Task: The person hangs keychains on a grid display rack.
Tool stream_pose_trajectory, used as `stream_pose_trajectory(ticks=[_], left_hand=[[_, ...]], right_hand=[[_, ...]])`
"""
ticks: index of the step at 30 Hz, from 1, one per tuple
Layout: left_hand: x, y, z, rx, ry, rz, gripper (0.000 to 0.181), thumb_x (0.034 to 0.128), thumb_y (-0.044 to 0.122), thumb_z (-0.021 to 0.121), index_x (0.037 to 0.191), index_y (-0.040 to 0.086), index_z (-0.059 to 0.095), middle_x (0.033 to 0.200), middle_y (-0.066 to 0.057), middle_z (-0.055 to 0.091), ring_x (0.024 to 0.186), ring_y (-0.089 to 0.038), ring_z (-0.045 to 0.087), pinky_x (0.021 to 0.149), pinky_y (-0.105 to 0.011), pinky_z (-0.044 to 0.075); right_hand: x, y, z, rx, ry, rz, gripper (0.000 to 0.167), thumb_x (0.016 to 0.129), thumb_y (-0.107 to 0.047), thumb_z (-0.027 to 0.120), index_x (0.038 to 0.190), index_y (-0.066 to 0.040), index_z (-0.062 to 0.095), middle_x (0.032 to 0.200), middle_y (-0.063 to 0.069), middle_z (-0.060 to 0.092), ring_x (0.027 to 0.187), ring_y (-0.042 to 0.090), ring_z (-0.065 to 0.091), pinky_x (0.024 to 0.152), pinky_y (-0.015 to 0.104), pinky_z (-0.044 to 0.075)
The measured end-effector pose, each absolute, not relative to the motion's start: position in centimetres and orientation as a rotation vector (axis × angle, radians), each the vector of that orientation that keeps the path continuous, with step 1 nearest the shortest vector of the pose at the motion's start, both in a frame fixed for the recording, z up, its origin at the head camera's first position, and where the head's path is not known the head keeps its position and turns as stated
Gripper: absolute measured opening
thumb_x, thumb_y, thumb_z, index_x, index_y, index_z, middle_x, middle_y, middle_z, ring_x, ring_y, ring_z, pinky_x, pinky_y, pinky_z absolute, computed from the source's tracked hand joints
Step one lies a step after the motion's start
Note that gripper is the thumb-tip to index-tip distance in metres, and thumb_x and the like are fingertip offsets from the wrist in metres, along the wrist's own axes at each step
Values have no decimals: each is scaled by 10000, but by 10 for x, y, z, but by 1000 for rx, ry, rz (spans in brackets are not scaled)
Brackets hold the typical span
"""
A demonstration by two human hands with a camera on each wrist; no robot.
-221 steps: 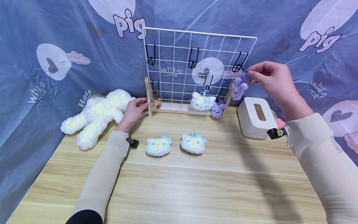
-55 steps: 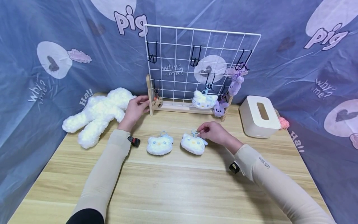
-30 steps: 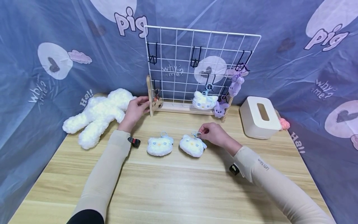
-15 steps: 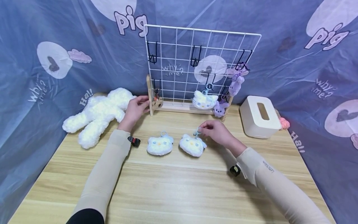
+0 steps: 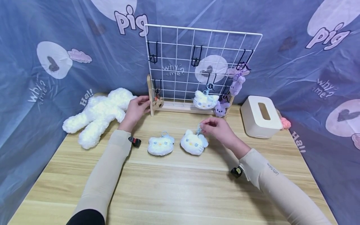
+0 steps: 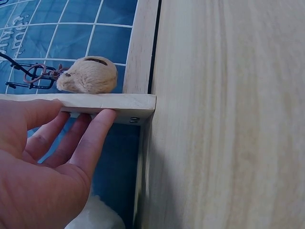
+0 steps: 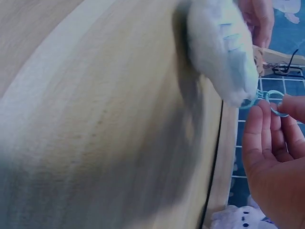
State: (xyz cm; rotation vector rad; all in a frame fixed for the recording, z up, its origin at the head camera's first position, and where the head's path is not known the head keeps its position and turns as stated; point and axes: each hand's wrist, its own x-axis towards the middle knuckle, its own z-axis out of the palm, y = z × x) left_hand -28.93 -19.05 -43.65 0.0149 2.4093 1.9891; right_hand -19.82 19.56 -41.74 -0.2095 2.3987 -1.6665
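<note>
My left hand (image 5: 136, 111) rests its fingertips on the outer side of the wooden post (image 6: 109, 102) at the left of the wire grid rack (image 5: 182, 70). In the left wrist view, its fingers look nearly straight. With thumb and fingers, my right hand (image 5: 217, 131) pinches the light-blue ring (image 7: 275, 102) of a white cat plush keychain (image 5: 194, 143). This plush is tilted, its ring end raised; whether its bottom touches the tabletop I cannot tell. A matching cat keychain (image 5: 161, 145) lies to its left.
Black hooks (image 5: 197, 56) stick out from the grid. Hanging there are a brown plush (image 5: 158, 103), another white cat plush (image 5: 205, 100) and two purple rabbit plushes (image 5: 237, 83). A white tissue box (image 5: 260, 117) stands right; a large white fluffy plush (image 5: 101, 112) lies left.
Several seconds ago my right hand held a purple rabbit at the upper right hook; that rabbit now hangs there. Since then the hand has taken the right cat keychain's ring and raised it slightly.
</note>
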Motion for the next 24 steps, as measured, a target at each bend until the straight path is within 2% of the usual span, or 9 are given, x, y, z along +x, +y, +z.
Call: stream_pose_trajectory(ticks=[8,14,19,24], left_hand=[[-289,-190,-436,21,2409,1988,422,1158,122,624,1547,-40,610,1462,-263,606,1254,-291,692,1143,-409,669],[-289,-191,-436,20,2400,1986,424,1158,120,620,1548,-46,605,1463,-268,600,1249,-286,691,1161,-435,660],[-289,-191,-435,23,2393,1988,427,1159,121,619,1552,-46,601,1472,-265,595,1260,-295,689,1163,-435,658],[-290,-191,-436,27,2390,1990,425,1159,122,620,1550,-44,604,1467,-265,597,1282,-319,685,1163,-429,657]], right_hand=[[-198,195,-407,-262,2407,-1738,248,1053,-61,740,1208,132,717,961,-4,781,871,83,736,849,188,684],[-197,194,-399,-269,2423,-1734,237,1052,-70,732,1212,104,725,960,-61,762,881,76,724,859,199,688],[-198,191,-389,-274,2445,-1720,220,1058,-83,724,1209,76,739,974,-33,765,883,97,730,861,221,692],[-203,189,-382,-315,2448,-1730,220,1069,-77,713,1210,90,743,981,-3,771,877,96,733,856,215,691]])
